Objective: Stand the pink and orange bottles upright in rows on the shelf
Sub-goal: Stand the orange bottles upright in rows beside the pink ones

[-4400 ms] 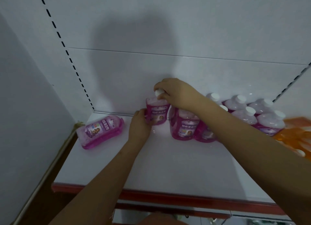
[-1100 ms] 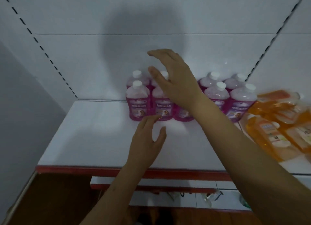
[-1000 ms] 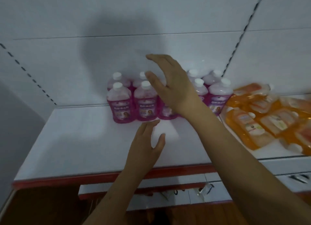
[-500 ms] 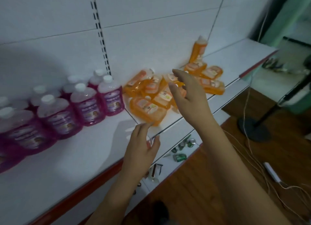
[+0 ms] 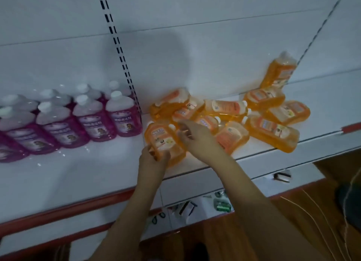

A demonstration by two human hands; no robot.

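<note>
Several pink bottles (image 5: 125,116) with white caps stand upright in two rows at the left of the white shelf (image 5: 78,172). To their right lies a heap of several orange bottles (image 5: 226,108), mostly on their sides; one (image 5: 279,73) leans against the back wall. My left hand (image 5: 154,159) grips the bottom end of the nearest orange bottle (image 5: 162,137), which lies at the heap's front left. My right hand (image 5: 197,137) rests on that bottle's right side, fingers curled around it.
The shelf has a red front edge (image 5: 68,208). A slotted upright (image 5: 119,51) runs up the back wall between the pink and orange groups. A lower shelf (image 5: 195,206) holds small items. Cables (image 5: 320,217) trail over the wooden floor at the right.
My view has swung right from the pink rows to the orange heap. Both hands, empty and open before, have come down onto the nearest orange bottle and closed on it.
</note>
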